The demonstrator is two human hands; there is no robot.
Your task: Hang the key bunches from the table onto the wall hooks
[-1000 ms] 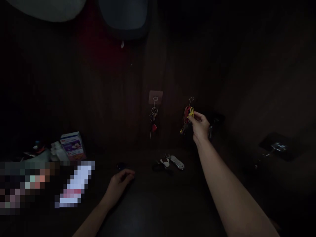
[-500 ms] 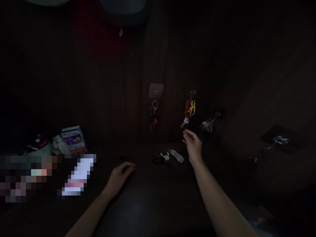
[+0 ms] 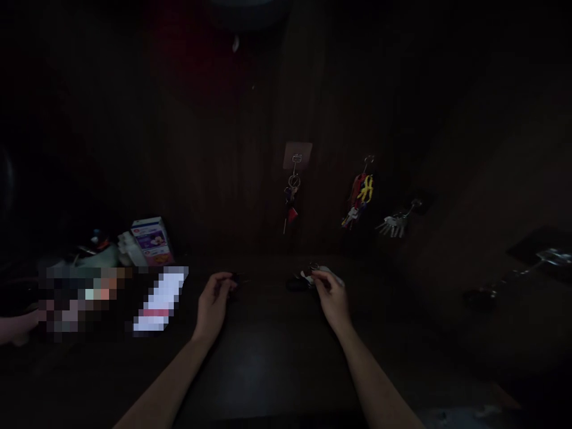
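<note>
Right grip [image 3: 333, 295] is narrow, its thumb and fingertips close together at the ring [image 3: 313, 266] on the table [image 3: 250, 369]; whether they pinch anything is too dark to tell. The ring lies near the back of the table, with the black fob [image 3: 295, 285] just left of the fingertips and the silver piece [image 3: 337, 277] partly hidden behind the fingers. Left grip [image 3: 213, 304] is curled narrow over the table, well apart from the right, its fingertips beside a small dark thing [image 3: 238, 277]; whether it holds that cannot be told. On the wall [image 3: 201, 179] hang keys with a red tag [image 3: 292, 214], a bunch with a yellow strap [image 3: 368, 188] and, farther right, a fan of silver keys [image 3: 395, 225]. A box [image 3: 151, 238] stands at the left, behind a pale pixelated patch [image 3: 161, 301].
</note>
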